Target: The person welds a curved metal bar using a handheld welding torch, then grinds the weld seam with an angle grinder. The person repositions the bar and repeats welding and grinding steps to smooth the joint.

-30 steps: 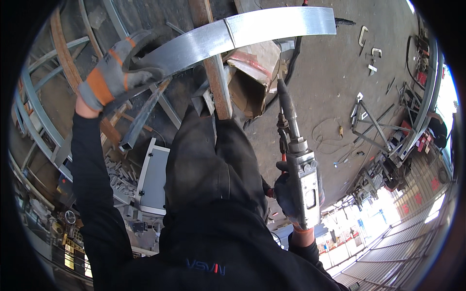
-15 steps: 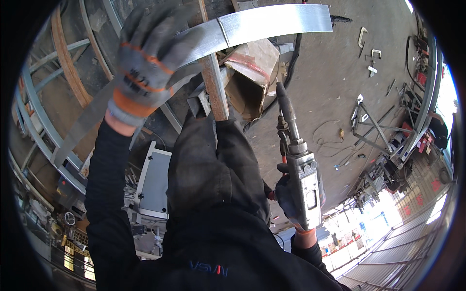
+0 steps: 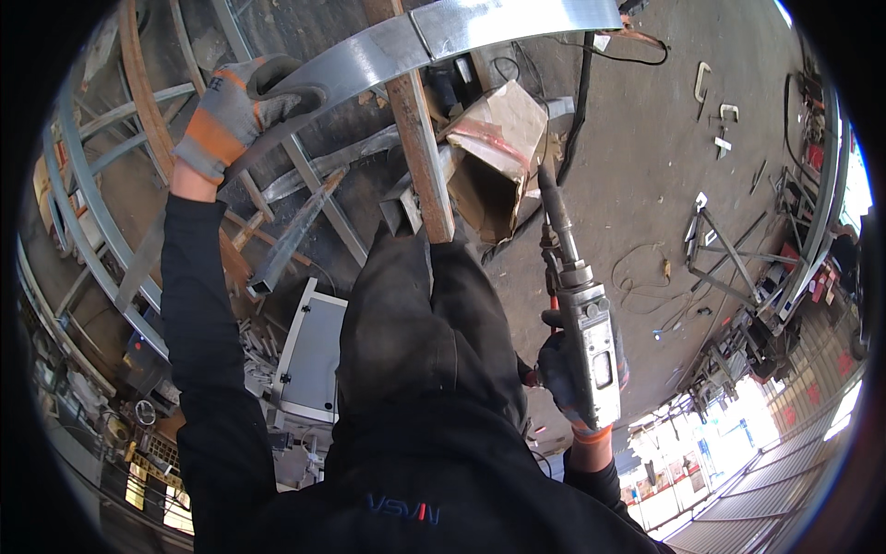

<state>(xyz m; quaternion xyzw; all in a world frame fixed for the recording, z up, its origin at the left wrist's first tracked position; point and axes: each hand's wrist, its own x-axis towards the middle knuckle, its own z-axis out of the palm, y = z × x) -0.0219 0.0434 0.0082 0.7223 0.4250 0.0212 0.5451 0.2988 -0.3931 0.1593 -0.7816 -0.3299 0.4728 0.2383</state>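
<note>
My left hand [image 3: 244, 113], in a grey and orange work glove, has its fingers closed round the edge of a long curved strip of shiny sheet metal [image 3: 369, 65]. A dark seam line crosses the strip to the right of the hand. A rusty steel bar [image 3: 420, 152] passes under the strip and ends above my knees. In my right hand [image 3: 560, 369], also gloved, is a silver welding gun [image 3: 591, 351] with a long dark nozzle pointing away from me. The nozzle tip is apart from the strip, beside a torn cardboard box.
The torn cardboard box [image 3: 498, 120] stands beyond my knees, by a square steel tube [image 3: 401, 210]. Curved metal frames [image 3: 92, 212] fill the left. A grey cabinet [image 3: 312, 355] is at my left leg. Clamps [image 3: 703, 81] and a loose cable [image 3: 628, 286] lie on the floor at right.
My left hand, blurred and spread over the strip before, has moved down-left and closed on its edge. The view has shifted slightly; the welding gun stays in my right hand.
</note>
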